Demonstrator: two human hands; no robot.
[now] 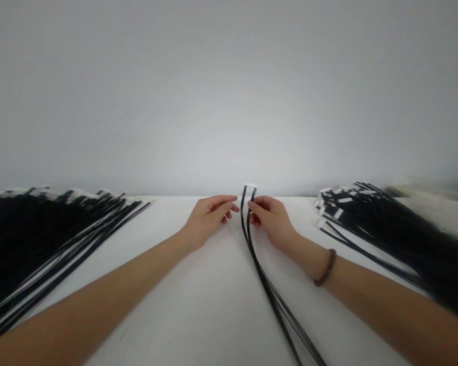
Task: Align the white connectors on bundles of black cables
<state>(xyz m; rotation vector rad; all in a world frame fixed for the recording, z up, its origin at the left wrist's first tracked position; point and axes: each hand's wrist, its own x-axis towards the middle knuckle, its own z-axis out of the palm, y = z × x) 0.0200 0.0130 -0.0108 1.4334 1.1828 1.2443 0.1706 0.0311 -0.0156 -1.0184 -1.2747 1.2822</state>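
Observation:
A few thin black strips (265,277) with a white tag (250,186) at their far end run from the table's front edge up to the middle. My right hand (270,218) pinches them just below the tag, thumb and forefinger closed on the strips. My left hand (209,216) hovers just left of them, fingers stretched toward the strips and slightly curled, holding nothing. A dark bead bracelet (326,268) circles my right wrist.
A big pile of black strips with white tags (41,239) covers the left of the white table (213,305). A second such pile (385,229) lies at the right. A plain grey wall (229,91) rises directly behind the table.

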